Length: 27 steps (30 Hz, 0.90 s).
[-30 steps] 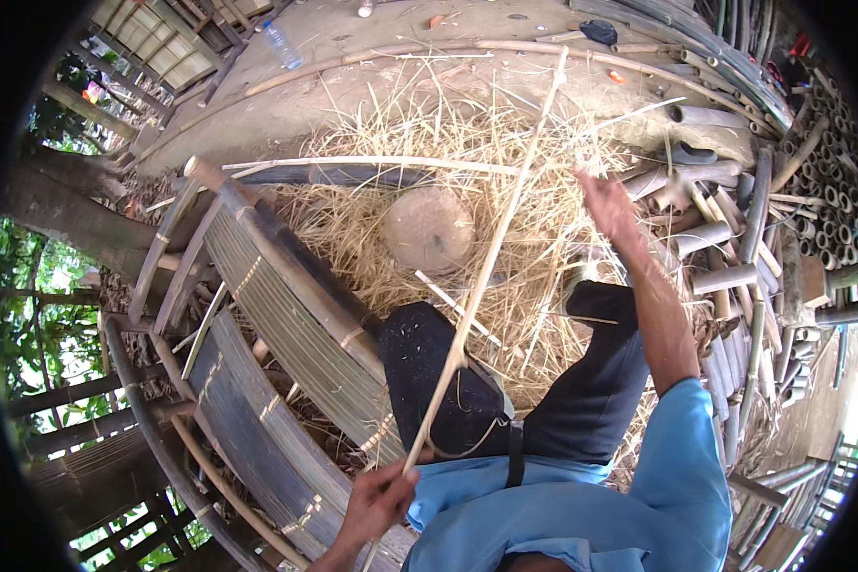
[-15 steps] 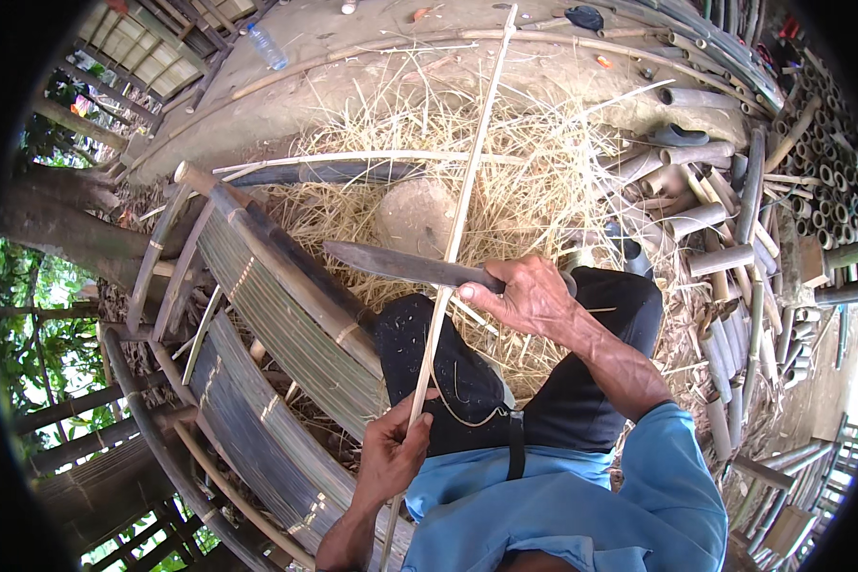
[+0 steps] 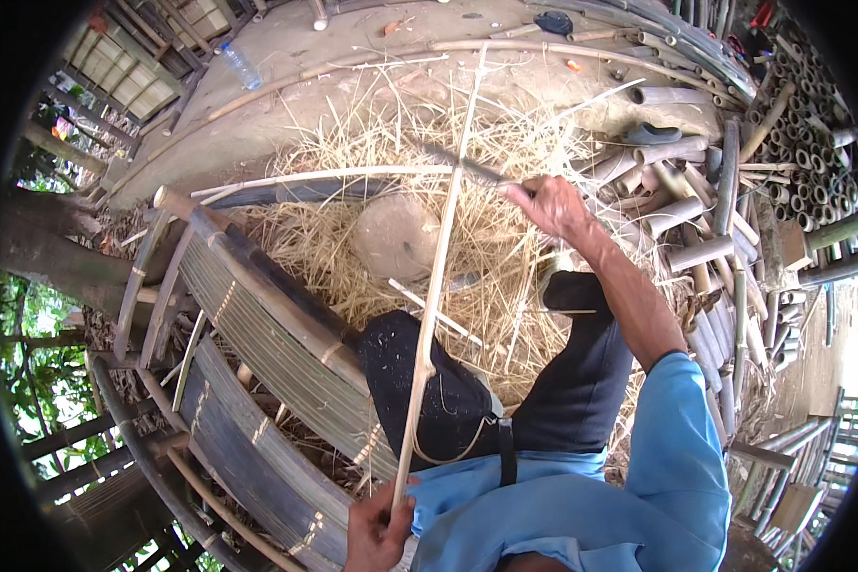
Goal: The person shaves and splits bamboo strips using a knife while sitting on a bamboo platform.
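Observation:
A long pale bamboo strip [image 3: 440, 255] slants from my lap out over the shavings. My left hand [image 3: 379, 530] is closed around its lower part, close to my left hip. In my right hand [image 3: 550, 203] is the handle of a machete [image 3: 481, 172], held out at arm's length. Its blade, smeared by motion, crosses the strip toward the far end and points away to the left. Whether the edge touches the strip, I cannot tell. Beyond my left knee stands a round, flat-topped block [image 3: 391, 236] among pale shavings [image 3: 329, 272].
To my left lie a slatted bamboo bench [image 3: 267, 315] and a dark slatted panel [image 3: 257, 429]. Cut bamboo pieces [image 3: 677, 217] and stacked tubes [image 3: 810, 162] are at the right. A plastic bottle [image 3: 241, 67] lies at the far left, a dark shoe [image 3: 650, 133] at the far right.
My right hand has pushed the machete away from me along the strip. The left hand has drawn back toward my hip, still gripping the strip. The view has shifted slightly.

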### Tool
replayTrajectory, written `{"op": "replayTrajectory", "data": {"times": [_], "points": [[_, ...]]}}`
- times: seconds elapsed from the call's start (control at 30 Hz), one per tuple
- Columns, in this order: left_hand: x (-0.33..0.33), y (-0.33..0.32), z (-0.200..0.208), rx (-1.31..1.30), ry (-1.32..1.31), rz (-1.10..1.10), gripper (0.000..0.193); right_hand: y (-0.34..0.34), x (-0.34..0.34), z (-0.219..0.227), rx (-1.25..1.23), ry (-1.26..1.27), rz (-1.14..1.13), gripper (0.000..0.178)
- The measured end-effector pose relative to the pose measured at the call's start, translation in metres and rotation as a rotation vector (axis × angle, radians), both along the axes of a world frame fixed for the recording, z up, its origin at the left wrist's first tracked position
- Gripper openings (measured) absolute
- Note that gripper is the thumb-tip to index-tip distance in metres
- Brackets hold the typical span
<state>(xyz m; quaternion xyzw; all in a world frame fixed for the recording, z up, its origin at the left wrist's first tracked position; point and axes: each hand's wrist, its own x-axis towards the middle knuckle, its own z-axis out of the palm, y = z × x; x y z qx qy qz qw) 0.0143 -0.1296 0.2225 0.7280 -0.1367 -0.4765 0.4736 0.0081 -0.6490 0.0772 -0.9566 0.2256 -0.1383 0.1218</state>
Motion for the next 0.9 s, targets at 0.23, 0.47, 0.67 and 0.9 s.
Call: {"op": "replayTrajectory", "data": {"times": [0.23, 0.47, 0.67, 0.9], "points": [[-0.011, 0.013, 0.007, 0.025, 0.257, 0.005, 0.028, -0.174, -0.086, -0.026, -0.268, 0.401, -0.371, 0.043], [0.037, -0.049, -0.049, -0.027, 0.158, 0.089, 0.035, 0.035, -0.029, 0.012, 0.432, -0.012, -0.227, 0.087], [0.046, -0.080, -0.038, -0.131, 0.184, 0.102, 0.035, 0.102, -0.022, 0.028, 0.408, -0.101, -0.133, 0.081], [0.039, -0.087, -0.045, -0.213, 0.123, 0.099, 0.030, 0.149, -0.031, 0.056, 0.258, -0.036, 0.077, 0.071]]}}
